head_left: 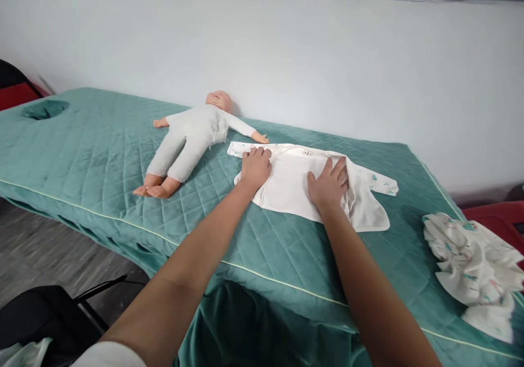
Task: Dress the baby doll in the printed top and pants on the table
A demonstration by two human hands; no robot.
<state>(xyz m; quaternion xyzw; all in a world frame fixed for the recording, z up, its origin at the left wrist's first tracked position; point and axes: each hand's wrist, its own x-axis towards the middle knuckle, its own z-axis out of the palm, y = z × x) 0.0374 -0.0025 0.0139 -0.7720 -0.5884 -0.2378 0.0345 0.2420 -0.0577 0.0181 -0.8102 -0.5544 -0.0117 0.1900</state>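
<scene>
A white baby garment (292, 184) lies spread flat on the green quilted bed (102, 159). My left hand (256, 166) rests flat on the garment's left part, fingers stretched out. My right hand (328, 184) presses flat on its right side, fingers spread, beside a bunched fold of cloth. A baby doll (190, 137) in a white suit lies on its back to the left of the garment, one arm reaching toward it.
A crumpled pile of patterned white baby clothes (470, 263) sits at the bed's right edge. A round face hole (45, 108) is in the bed's far left end. A white wall runs behind. A black chair (45, 315) stands on the floor at lower left.
</scene>
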